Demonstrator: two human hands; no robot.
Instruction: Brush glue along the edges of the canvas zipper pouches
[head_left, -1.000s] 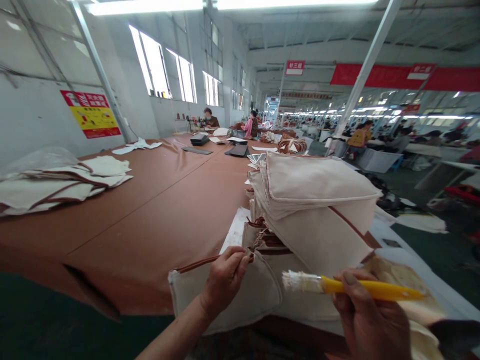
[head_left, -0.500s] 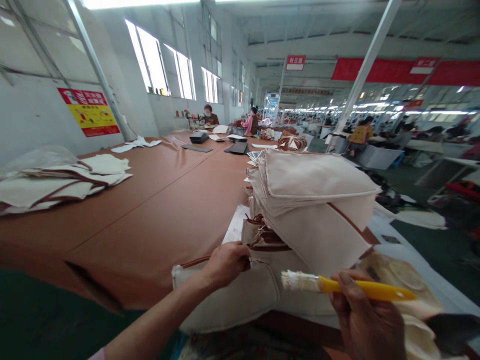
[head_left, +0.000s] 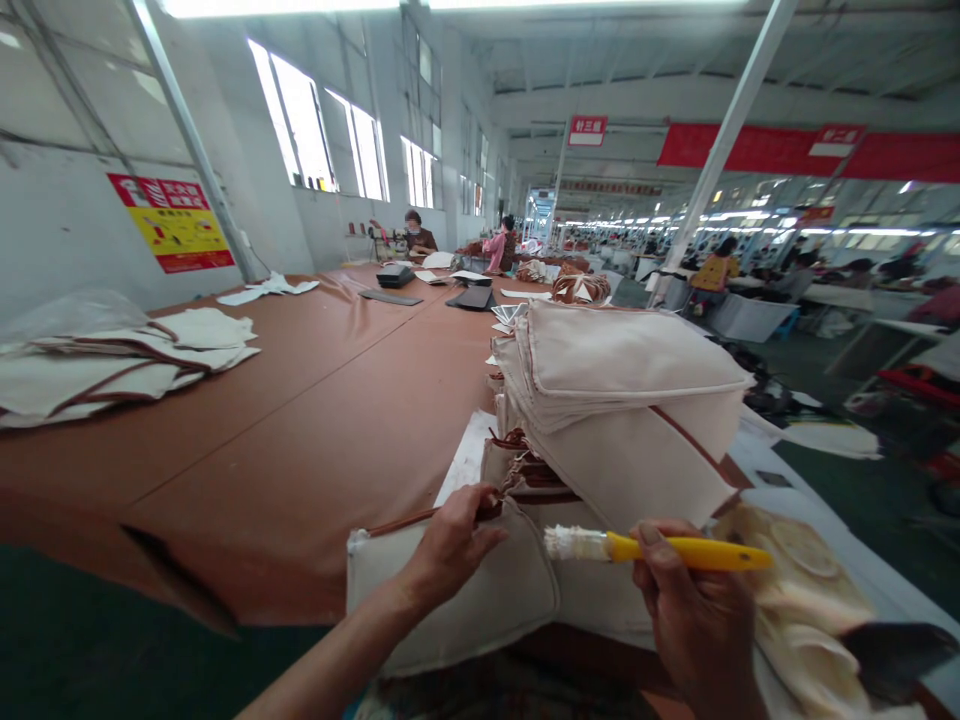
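My left hand (head_left: 452, 543) pinches the brown strap at the top edge of a cream canvas bag piece (head_left: 457, 590) lying at the near edge of the brown table (head_left: 315, 430). My right hand (head_left: 694, 625) grips a yellow-handled brush (head_left: 652, 548); its white bristles point left and hover just right of my left hand, over the canvas. Behind both hands rises a tall stack of cream canvas pieces (head_left: 626, 390) with brown trim.
Another pile of cream pieces (head_left: 112, 365) lies at the table's far left. Dark flat items (head_left: 472, 297) and coiled brown straps (head_left: 581, 288) sit farther back, where people work. A glue-stained sheet (head_left: 810, 580) lies at my right. Green floor surrounds the table.
The brush has shifted left, closer to my left hand. My left hand stays pinched on the strap, with its forearm drawn back a little.
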